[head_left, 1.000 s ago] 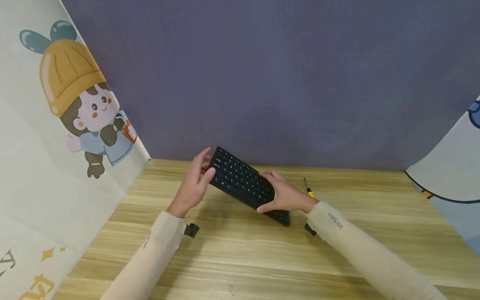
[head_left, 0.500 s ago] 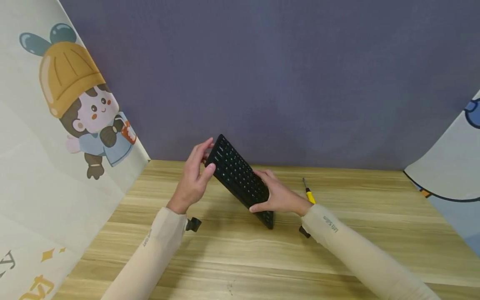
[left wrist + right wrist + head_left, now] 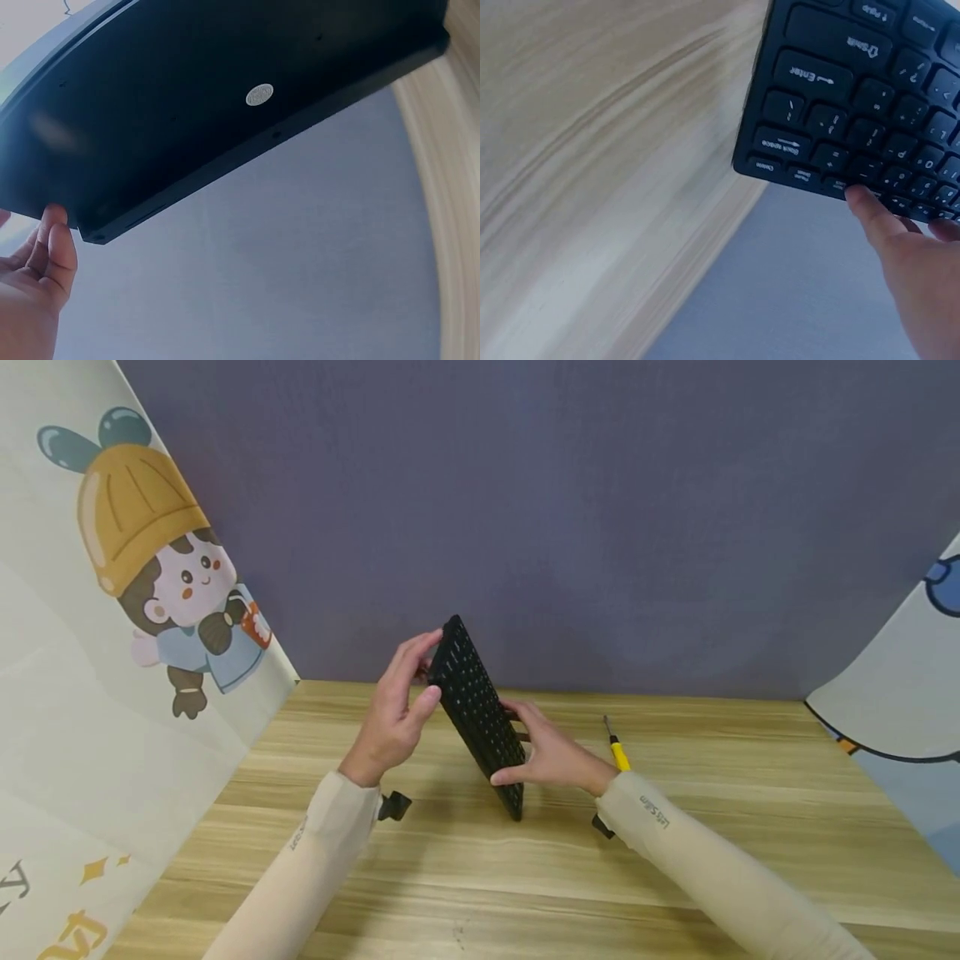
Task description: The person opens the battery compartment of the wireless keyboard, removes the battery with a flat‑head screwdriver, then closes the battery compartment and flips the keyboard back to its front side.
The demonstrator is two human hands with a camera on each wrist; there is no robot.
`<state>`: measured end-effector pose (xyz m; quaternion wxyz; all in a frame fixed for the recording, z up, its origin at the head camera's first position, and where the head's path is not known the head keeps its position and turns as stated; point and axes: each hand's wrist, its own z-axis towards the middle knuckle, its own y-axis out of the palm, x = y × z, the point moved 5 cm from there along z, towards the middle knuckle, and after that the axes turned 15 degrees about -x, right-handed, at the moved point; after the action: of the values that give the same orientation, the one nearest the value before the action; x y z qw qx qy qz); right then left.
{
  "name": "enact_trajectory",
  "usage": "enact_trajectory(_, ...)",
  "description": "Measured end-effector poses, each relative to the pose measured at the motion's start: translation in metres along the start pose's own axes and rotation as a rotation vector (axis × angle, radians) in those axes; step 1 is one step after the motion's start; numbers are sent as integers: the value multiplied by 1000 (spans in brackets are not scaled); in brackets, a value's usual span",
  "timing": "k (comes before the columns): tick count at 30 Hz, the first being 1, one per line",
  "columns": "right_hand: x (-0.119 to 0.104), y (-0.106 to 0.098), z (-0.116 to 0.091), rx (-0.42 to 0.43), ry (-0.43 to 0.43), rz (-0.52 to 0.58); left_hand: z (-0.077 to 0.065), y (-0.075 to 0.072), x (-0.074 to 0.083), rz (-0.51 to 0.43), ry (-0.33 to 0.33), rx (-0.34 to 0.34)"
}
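Observation:
A slim black keyboard (image 3: 480, 710) is held up over the wooden table, tilted steeply with its left end high and its keys turned to the right. My left hand (image 3: 397, 710) pinches the upper end, thumb at the near corner and fingers at the end edge. My right hand (image 3: 551, 752) grips across the lower half, thumb on the near long edge, the other fingers at the far one. The underside, with a small oval silver sticker (image 3: 259, 94), shows in the left wrist view. Printed keys such as Enter and Backspace face the right wrist view.
A screwdriver (image 3: 618, 755) with a yellow and black handle lies on the table (image 3: 480, 885) beyond my right wrist, partly hidden by the sleeve. A grey-blue panel (image 3: 525, 527) rises behind the table's back edge. A white panel with cartoon print (image 3: 67, 735) stands at the left.
The keyboard has turned steeper: its left end has risen and its key face has swung to the right. My right hand has moved left with it, uncovering more of the screwdriver.

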<state>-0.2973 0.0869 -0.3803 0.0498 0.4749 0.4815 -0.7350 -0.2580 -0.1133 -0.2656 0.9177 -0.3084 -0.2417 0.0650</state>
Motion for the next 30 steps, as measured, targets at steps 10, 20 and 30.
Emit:
enact_trajectory(10, -7, -10, -8, 25, -46, 14, 14, 17, 9, -74, 55, -46)
enact_trajectory(20, -22, -23, -9, 85, -125, -7, 21, 18, 28, -101, 98, -65)
enact_trajectory(30, -67, -35, -17, 145, -214, -1, 27, 19, 42, -100, 57, -101)
